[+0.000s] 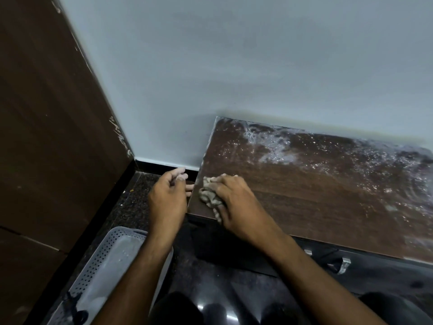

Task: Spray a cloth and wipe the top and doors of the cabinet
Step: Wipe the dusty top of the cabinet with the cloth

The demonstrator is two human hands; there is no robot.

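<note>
Right hand (236, 202) is pressing a crumpled grey-beige cloth (209, 197) flat onto the cabinet top (316, 195), at its front-left corner. Fingers are closing over the cloth, bunching it; part of the wad is sticking out past the fingertips toward the left edge, and a tail is hanging near the front edge under the palm.

Left hand (169, 194) is hovering just off the cabinet's left edge, holding nothing. Fingers are loosely curled, 1 fingertip is reaching toward the edge; contact with it is probably being made, but the view is too soft to confirm.

Cabinet top is showing dark wood grain. Wet, foamy streaks and droplets are lying along the back edge and spreading toward the back-right corner; the front-left area around the cloth is looking drier.

Below the front edge, 2 metal handles (344, 263) are showing on the dark cabinet doors (234, 249).

A perforated grey basket (105, 266) is sitting on the speckled dark floor (131, 202), left of the cabinet, under the left forearm. A pale wall (234, 66) is standing behind, a brown panel (46, 113) at far left.
</note>
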